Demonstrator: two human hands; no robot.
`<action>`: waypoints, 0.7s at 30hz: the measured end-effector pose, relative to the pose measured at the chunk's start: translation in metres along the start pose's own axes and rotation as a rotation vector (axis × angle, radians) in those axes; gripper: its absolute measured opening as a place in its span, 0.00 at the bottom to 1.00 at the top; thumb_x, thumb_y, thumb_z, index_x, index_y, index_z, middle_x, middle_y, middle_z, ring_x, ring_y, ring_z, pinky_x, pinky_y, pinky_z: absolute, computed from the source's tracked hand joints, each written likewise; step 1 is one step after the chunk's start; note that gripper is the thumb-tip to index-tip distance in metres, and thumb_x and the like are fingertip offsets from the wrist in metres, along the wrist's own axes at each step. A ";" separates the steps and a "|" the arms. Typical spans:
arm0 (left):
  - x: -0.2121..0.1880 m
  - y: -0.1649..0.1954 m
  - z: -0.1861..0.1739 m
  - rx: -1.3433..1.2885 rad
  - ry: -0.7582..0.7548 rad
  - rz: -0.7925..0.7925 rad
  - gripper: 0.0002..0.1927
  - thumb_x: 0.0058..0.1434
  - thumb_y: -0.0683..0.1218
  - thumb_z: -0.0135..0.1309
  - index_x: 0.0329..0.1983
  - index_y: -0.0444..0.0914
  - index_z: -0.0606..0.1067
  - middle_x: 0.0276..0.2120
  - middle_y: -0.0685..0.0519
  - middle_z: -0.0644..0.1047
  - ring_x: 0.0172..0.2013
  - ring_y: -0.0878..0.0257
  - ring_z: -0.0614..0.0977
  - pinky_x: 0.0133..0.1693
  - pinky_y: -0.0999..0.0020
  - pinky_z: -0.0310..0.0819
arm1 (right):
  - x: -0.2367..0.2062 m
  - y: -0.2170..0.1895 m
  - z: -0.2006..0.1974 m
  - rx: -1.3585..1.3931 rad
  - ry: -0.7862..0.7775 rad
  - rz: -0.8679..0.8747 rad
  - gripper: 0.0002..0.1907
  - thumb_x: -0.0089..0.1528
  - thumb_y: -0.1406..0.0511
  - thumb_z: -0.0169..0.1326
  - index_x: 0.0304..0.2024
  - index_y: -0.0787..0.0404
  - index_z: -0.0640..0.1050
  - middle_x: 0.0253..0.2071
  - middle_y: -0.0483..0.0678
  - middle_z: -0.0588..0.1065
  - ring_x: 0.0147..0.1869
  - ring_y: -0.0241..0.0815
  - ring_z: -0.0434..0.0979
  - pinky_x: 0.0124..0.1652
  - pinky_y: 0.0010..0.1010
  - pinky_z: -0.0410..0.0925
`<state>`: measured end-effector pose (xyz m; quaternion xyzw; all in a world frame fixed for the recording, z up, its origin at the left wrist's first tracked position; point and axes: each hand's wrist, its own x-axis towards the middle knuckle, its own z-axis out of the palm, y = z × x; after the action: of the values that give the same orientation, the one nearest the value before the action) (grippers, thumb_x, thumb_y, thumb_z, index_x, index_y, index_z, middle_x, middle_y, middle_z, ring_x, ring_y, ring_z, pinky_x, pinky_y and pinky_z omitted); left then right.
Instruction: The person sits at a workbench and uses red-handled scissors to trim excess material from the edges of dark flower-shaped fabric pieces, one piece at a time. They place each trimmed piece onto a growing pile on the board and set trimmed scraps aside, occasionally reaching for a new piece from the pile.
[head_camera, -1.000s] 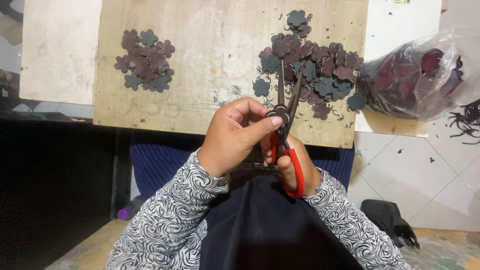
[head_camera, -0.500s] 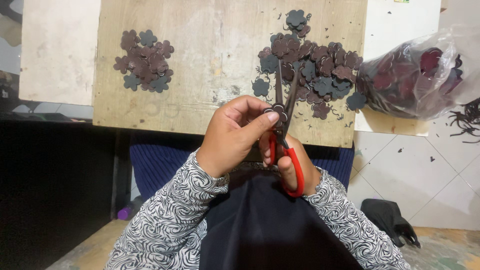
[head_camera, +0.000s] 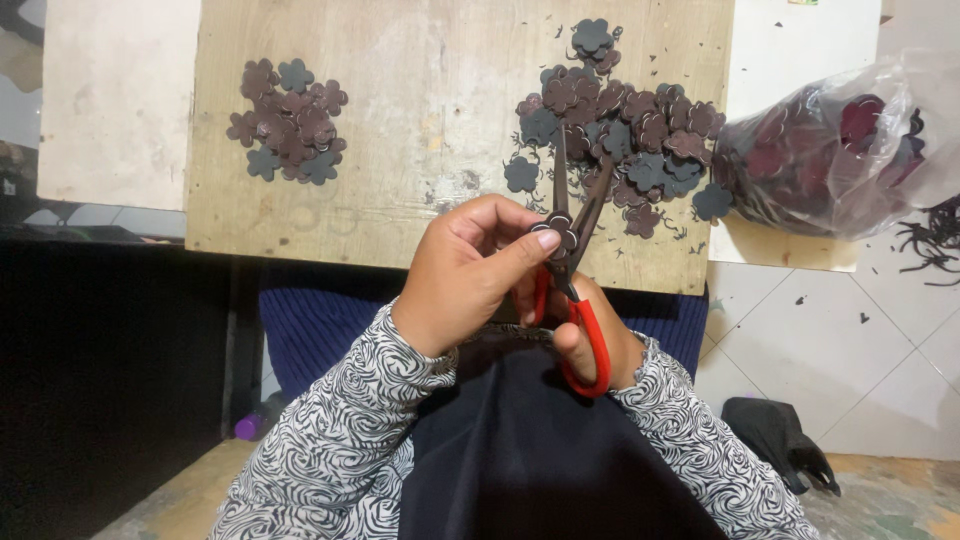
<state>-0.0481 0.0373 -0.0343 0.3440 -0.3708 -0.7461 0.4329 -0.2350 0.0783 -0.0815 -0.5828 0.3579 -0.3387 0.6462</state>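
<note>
My left hand (head_camera: 470, 270) pinches a small dark flower-shaped piece (head_camera: 558, 232) between thumb and fingers. My right hand (head_camera: 600, 335), mostly hidden behind the left, grips red-handled scissors (head_camera: 575, 260). Their dark blades are spread apart and point up, straddling the flower piece. Both hands hover over the near edge of a wooden board (head_camera: 420, 120).
A small pile of flower cut-outs (head_camera: 290, 120) lies on the board's left; a larger pile (head_camera: 625, 130) lies on its right. A clear plastic bag (head_camera: 840, 155) of dark pieces rests on the white tiled floor at right. A dark pouch (head_camera: 780, 440) sits lower right.
The scissor blades have spread wider around the flower piece. Both hands stay in the same place.
</note>
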 end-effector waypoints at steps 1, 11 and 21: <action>0.000 0.000 -0.001 -0.001 -0.007 0.007 0.06 0.68 0.40 0.57 0.41 0.31 0.73 0.29 0.49 0.79 0.21 0.67 0.79 0.22 0.72 0.75 | 0.000 0.000 -0.002 -0.034 -0.008 -0.009 0.48 0.54 0.25 0.47 0.44 0.62 0.69 0.38 0.43 0.67 0.41 0.35 0.67 0.42 0.26 0.66; 0.002 -0.001 -0.006 -0.005 0.002 0.030 0.05 0.68 0.39 0.56 0.40 0.31 0.73 0.31 0.49 0.81 0.26 0.67 0.81 0.28 0.72 0.78 | 0.002 -0.002 0.003 -0.016 0.037 -0.015 0.46 0.56 0.26 0.45 0.42 0.62 0.68 0.35 0.42 0.64 0.38 0.32 0.65 0.38 0.24 0.65; 0.003 -0.009 -0.009 -0.041 0.021 0.040 0.05 0.68 0.39 0.56 0.42 0.32 0.73 0.31 0.52 0.80 0.27 0.69 0.79 0.30 0.73 0.76 | 0.005 -0.002 0.009 -0.018 0.082 -0.040 0.45 0.57 0.26 0.44 0.39 0.61 0.67 0.33 0.41 0.63 0.35 0.31 0.64 0.35 0.23 0.64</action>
<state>-0.0458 0.0355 -0.0471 0.3355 -0.3577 -0.7409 0.4589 -0.2245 0.0789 -0.0788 -0.5811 0.3754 -0.3721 0.6188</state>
